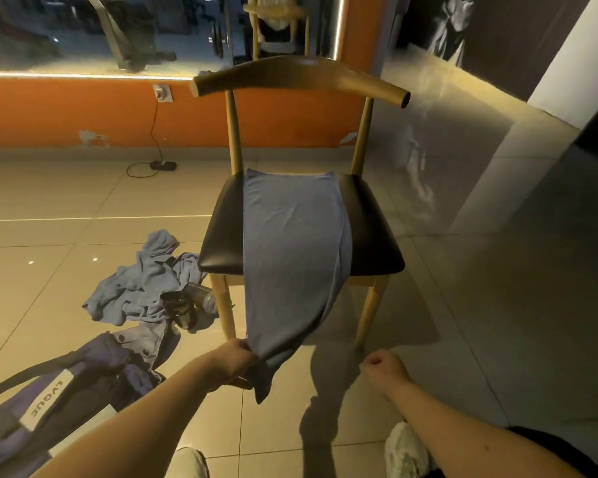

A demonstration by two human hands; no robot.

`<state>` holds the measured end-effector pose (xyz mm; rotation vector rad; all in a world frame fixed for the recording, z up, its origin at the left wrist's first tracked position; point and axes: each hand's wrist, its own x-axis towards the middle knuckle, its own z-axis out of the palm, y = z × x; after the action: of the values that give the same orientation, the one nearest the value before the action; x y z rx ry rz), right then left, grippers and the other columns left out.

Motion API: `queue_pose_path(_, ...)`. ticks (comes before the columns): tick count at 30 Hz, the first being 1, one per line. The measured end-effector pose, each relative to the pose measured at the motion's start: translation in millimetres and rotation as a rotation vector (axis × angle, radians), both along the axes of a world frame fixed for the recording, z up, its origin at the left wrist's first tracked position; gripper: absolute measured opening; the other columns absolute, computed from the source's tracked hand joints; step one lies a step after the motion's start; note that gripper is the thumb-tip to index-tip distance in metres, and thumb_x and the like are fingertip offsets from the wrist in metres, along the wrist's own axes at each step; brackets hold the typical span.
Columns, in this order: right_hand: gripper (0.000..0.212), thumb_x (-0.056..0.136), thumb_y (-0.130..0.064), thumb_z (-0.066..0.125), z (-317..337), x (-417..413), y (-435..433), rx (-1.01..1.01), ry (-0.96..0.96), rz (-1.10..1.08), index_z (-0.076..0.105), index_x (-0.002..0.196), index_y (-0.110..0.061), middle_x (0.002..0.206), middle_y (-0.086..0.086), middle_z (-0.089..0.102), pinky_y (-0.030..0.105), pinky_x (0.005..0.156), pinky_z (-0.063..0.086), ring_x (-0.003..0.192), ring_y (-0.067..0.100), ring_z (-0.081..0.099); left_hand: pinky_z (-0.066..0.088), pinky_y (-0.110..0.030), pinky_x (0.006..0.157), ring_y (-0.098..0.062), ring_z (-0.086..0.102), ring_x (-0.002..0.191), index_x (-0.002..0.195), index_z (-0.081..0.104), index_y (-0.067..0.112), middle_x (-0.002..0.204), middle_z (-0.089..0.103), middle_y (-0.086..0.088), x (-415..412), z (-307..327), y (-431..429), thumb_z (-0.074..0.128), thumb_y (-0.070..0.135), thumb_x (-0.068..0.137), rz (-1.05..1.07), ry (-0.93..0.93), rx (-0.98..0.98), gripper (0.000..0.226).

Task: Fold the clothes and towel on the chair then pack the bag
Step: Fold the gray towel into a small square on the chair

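A blue towel (pixel 290 243) lies lengthwise over the black seat of a wooden chair (pixel 373 232), its near end hanging off the front edge. My left hand (pixel 237 360) grips that hanging lower corner. My right hand (pixel 383 369) hovers to the right of the towel, fingers curled, holding nothing. On the floor to the left lies a crumpled blue garment (pixel 142 284), and nearer to me a dark blue bag (pixel 77 384) with a white label.
A dark bottle or jar (pixel 180 305) and a grey cylinder (pixel 202 296) lie beside the chair's front left leg. A power strip with cable (pixel 163 164) sits by the orange wall. My white shoes (pixel 406 450) stand on the tiled floor.
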<state>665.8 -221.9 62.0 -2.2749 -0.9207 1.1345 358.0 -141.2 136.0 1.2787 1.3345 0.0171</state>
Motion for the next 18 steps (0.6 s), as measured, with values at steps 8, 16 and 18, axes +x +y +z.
queue_pose_path(8, 0.054, 0.096, -0.009, 0.060, 17.5, -33.4, 32.2, 0.077, 0.347, -0.069, 0.042, 0.146, -0.018, 0.141, 0.006, 0.047, 0.040, 0.107, 0.039, 0.133, 0.031, 0.047, 0.060, -0.046, 0.086, -0.034, 0.073, 0.096, 0.118, 0.065, 0.002, 0.107, 0.072, -0.021, 4.0, 42.0, 2.0, 0.054, 0.021, 0.102, 0.225, -0.315, 0.008, 0.028)
queue_pose_path(16, 0.016, 0.097, -0.015, 0.050, -0.7, -69.2, 23.1, -0.029, 0.639, -0.120, 0.063, 0.092, -0.023, 0.101, 0.002, 0.068, 0.036, 0.094, 0.033, 0.099, 0.016, 0.061, 0.053, -0.038, 0.075, -0.034, 0.068, 0.096, 0.114, 0.066, 0.003, 0.108, 0.070, -0.025, 10.1, 79.0, -22.0, 0.055, 0.012, 0.096, 0.548, -0.426, -0.056, 0.022)
queue_pose_path(18, 0.024, 0.102, -0.020, 0.047, -4.7, -72.1, 14.8, -0.064, 0.662, -0.159, 0.068, 0.093, -0.017, 0.094, 0.005, 0.074, 0.041, 0.102, 0.034, 0.104, 0.021, 0.065, 0.051, -0.038, 0.075, -0.033, 0.068, 0.094, 0.116, 0.065, 0.003, 0.105, 0.071, -0.022, 12.0, 85.7, -28.0, 0.055, 0.010, 0.094, 0.588, -0.467, -0.105, 0.025)
